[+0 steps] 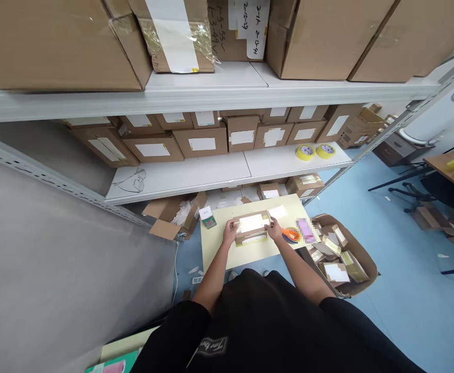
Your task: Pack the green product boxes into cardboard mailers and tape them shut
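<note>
"Looking down through the head camera, what have you got there?"

"A cardboard box (252, 232) with a white label (251, 223) on its upper side, straight ahead of me over the pale table (221, 252)."

"How are you gripping it?"

"My left hand (231, 232) is closed on its left end and my right hand (274, 228) on its right end, so the box sits directly between the two, touching both."

"Is it resting on the tabletop?"

"I can't tell; I can't make out its underside."

"What else is close?"

"Just beside my right hand lies an orange tool (291, 234), and past that a blurred purple thing (306, 230). A white sheet (278, 212) is just beyond the box's right end. Over to the left, apart from my left hand, is a small green-and-white box (207, 217)."

"And further off?"

"To the right of the table, a large open carton (361, 242) of small parcels (336, 272). Beyond the table, a shelf (199, 173) carries labelled boxes (200, 144) and yellow tape rolls (305, 152)."
</note>
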Motion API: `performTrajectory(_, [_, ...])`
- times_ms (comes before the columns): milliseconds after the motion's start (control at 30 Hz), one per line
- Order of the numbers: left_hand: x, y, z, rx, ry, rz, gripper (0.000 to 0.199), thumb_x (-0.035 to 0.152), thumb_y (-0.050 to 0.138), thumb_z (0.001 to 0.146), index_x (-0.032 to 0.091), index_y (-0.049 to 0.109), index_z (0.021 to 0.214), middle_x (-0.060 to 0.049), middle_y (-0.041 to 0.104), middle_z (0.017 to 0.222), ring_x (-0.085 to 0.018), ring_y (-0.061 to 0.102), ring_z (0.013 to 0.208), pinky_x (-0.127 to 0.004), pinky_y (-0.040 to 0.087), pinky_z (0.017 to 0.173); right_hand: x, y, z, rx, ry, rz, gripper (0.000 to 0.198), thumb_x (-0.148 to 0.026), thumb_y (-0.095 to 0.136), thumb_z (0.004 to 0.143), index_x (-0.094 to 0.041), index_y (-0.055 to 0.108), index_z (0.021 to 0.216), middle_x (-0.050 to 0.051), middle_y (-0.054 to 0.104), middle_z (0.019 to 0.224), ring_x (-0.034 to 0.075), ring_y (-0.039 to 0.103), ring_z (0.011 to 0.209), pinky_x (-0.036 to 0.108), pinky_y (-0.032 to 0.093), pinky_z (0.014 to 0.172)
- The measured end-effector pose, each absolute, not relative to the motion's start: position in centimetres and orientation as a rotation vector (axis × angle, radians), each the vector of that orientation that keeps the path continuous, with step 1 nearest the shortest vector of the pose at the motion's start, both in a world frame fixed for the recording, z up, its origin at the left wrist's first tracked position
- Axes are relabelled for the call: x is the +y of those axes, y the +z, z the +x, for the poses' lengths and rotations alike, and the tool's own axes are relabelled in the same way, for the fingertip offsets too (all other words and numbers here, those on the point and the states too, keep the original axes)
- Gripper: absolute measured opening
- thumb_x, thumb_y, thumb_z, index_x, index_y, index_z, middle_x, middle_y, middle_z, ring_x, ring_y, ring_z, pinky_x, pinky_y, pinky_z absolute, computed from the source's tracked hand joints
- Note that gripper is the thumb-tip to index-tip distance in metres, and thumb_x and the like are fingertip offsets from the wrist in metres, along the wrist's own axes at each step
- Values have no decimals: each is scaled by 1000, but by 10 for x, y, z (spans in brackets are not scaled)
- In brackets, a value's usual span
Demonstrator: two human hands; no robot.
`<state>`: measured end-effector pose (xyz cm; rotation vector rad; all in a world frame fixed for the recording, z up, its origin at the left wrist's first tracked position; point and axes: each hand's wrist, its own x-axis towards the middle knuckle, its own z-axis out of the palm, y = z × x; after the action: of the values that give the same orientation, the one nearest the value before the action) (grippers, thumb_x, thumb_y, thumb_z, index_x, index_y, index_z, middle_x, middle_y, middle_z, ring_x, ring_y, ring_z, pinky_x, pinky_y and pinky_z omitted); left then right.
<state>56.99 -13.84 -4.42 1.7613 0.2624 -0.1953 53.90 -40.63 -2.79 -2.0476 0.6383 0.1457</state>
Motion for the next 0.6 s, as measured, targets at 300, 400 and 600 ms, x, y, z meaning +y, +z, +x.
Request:
performTrajectory(300, [-144, -68, 546, 483, -309, 1821, 62, 28, 71, 88, 22, 51, 147, -13, 70, 134, -25, 70, 118, -37, 52, 102, -395, -39, 539, 768, 299, -2042, 61, -44, 76, 76, -21, 65, 130, 15, 77, 112, 36, 73, 111, 46, 54, 98])
performTrajectory(400, [-147, -68, 551, 474, -365, 1850, 58, 29, 69, 91, 22, 55, 147, -12, 72, 132, -30, 69, 120, -41, 50, 104, -393, -45, 537, 789, 323, -2112, 56, -45, 70, 82, -20, 63, 131, 16, 77, 116, 36, 72, 114, 46, 53, 99])
performTrajectory(600, [-159, -68, 562, 475, -423, 1921, 69, 38, 67, 92, 23, 47, 156, -12, 72, 134, -31, 70, 116, -42, 50, 102, -391, -57, 542, 794, 339, -2169, 55, -43, 63, 88, -22, 58, 139, 17, 77, 112, 36, 73, 111, 48, 53, 96])
